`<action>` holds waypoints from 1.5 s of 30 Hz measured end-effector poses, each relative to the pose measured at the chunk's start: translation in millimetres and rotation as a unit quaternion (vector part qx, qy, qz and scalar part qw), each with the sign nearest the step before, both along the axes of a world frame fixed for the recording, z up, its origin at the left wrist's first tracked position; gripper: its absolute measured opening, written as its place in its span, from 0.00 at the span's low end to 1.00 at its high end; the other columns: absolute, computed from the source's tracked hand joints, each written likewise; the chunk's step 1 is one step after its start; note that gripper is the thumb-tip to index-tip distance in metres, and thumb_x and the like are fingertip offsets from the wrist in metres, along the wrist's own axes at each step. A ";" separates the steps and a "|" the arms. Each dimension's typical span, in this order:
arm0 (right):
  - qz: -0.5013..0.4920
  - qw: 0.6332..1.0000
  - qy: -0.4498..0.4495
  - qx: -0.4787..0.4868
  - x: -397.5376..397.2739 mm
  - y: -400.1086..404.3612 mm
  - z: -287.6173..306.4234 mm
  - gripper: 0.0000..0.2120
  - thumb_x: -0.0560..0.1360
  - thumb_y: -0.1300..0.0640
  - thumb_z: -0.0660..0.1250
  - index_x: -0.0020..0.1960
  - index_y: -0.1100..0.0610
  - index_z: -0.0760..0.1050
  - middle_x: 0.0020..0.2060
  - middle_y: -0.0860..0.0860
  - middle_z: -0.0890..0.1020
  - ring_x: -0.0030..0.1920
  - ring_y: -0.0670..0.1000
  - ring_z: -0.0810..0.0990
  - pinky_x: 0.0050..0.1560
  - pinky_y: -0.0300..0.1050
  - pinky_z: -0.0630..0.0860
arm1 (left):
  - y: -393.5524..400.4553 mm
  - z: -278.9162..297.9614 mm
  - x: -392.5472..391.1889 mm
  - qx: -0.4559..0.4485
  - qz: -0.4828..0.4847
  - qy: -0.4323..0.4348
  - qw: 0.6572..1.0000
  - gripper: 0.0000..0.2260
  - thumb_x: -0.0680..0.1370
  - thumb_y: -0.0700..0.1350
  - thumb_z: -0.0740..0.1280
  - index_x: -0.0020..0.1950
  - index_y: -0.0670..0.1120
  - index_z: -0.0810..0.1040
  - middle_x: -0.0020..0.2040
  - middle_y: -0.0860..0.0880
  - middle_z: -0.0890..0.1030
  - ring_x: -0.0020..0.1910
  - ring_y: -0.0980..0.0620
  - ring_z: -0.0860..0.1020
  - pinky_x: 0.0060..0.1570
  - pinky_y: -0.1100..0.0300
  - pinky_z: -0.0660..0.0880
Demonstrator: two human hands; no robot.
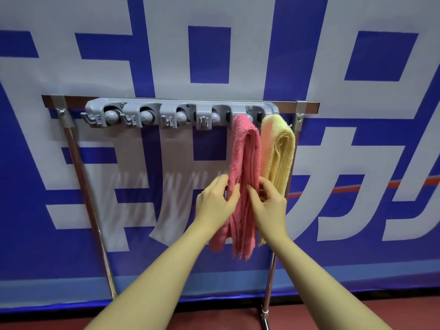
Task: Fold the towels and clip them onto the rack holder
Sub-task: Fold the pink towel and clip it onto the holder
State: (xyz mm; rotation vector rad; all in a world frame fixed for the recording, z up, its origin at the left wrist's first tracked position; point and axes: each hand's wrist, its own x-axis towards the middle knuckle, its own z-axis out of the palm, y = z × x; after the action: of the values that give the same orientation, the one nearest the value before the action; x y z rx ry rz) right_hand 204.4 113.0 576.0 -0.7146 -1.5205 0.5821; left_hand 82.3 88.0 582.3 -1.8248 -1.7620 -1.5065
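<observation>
A grey rack holder with several clip slots is fixed on a bar between two metal posts. A folded pink towel hangs from a slot near its right end. Beside it, at the far right slot, hangs a folded yellow towel. My left hand pinches the pink towel's left edge about halfway down. On the other side my right hand pinches the towel's right folds, just in front of the yellow towel's lower part.
The stand's left post and right post run down to a red floor. A blue and white banner hangs right behind the rack. The holder's left slots hold nothing.
</observation>
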 end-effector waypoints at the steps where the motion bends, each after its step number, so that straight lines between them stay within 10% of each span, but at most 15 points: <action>1: -0.003 1.000 -0.006 -0.006 0.3 -0.7 -5.0 0.12 0.76 0.62 0.67 0.52 0.46 0.77 0.39 0.36 0.82 0.38 0.40 0.79 0.41 0.30 0.74 | -2.8 -7.1 -0.6 -0.017 -0.002 0.014 1.000 0.13 0.77 0.54 0.60 0.46 0.44 0.74 0.39 0.51 0.76 0.35 0.51 0.75 0.36 0.53 0.74; 7: -0.007 0.995 -0.068 -0.067 1.5 -0.6 -52.4 0.12 0.77 0.59 0.66 0.59 0.51 0.78 0.47 0.41 0.83 0.45 0.42 0.81 0.49 0.43 0.78 | -11.0 -53.8 -10.7 -0.144 -0.020 0.104 0.984 0.19 0.80 0.47 0.58 0.71 0.46 0.66 0.68 0.51 0.72 0.63 0.51 0.73 0.59 0.57 0.70; 14: 0.046 0.990 -0.070 -0.115 -2.9 -5.0 -78.7 0.19 0.79 0.60 0.62 0.69 0.47 0.71 0.57 0.41 0.81 0.54 0.51 0.81 0.58 0.53 0.77 | -9.4 -84.9 -18.7 -0.206 -0.081 0.177 0.959 0.28 0.76 0.46 0.60 0.76 0.51 0.58 0.75 0.53 0.63 0.70 0.52 0.64 0.70 0.59 0.57; 18: 0.038 0.986 -0.102 -0.124 0.7 -11.0 -90.9 0.21 0.79 0.61 0.61 0.69 0.44 0.70 0.49 0.41 0.82 0.44 0.44 0.81 0.51 0.46 0.79 | -14.1 -89.4 -16.8 -0.201 -0.045 0.206 0.957 0.28 0.72 0.50 0.53 0.73 0.49 0.63 0.73 0.51 0.65 0.69 0.51 0.67 0.69 0.58 0.59; 26: -0.029 0.923 -0.358 -0.137 17.0 -49.2 -99.2 0.22 0.79 0.59 0.57 0.71 0.46 0.66 0.64 0.40 0.74 0.63 0.45 0.73 0.49 0.43 0.71 | -57.6 -105.2 -17.2 -0.255 0.003 0.257 0.932 0.27 0.71 0.51 0.55 0.68 0.46 0.71 0.68 0.48 0.74 0.62 0.47 0.75 0.64 0.55 0.69; 31: -0.038 0.905 -0.403 -0.131 19.9 -85.8 -107.0 0.20 0.80 0.58 0.57 0.71 0.49 0.67 0.64 0.43 0.74 0.63 0.46 0.73 0.48 0.42 0.70 | -101.3 -112.5 -18.5 -0.308 0.000 0.253 0.917 0.26 0.80 0.48 0.56 0.77 0.48 0.55 0.77 0.49 0.56 0.75 0.50 0.56 0.72 0.57 0.48; 38: -0.027 0.896 -0.426 -0.123 18.9 -149.0 -106.1 0.19 0.80 0.58 0.57 0.70 0.53 0.69 0.65 0.46 0.74 0.64 0.49 0.73 0.54 0.46 0.71 | -173.1 -115.4 -21.0 -0.275 0.024 0.234 0.932 0.24 0.81 0.49 0.56 0.77 0.48 0.56 0.77 0.50 0.57 0.75 0.51 0.56 0.71 0.58 0.47; 45: -0.011 0.880 -0.460 -0.116 -0.4 -195.5 -142.3 0.16 0.79 0.58 0.59 0.65 0.55 0.73 0.59 0.50 0.78 0.60 0.52 0.75 0.50 0.45 0.69 | -219.0 -150.2 -42.4 -0.266 0.023 0.195 0.944 0.20 0.69 0.49 0.58 0.54 0.45 0.82 0.53 0.47 0.84 0.49 0.49 0.82 0.54 0.56 0.73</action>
State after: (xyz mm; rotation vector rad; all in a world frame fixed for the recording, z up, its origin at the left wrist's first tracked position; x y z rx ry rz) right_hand 204.0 -82.6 433.7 -1.3091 -2.3314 0.4170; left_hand 39.9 -131.0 432.1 -2.1029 -2.1020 -0.6063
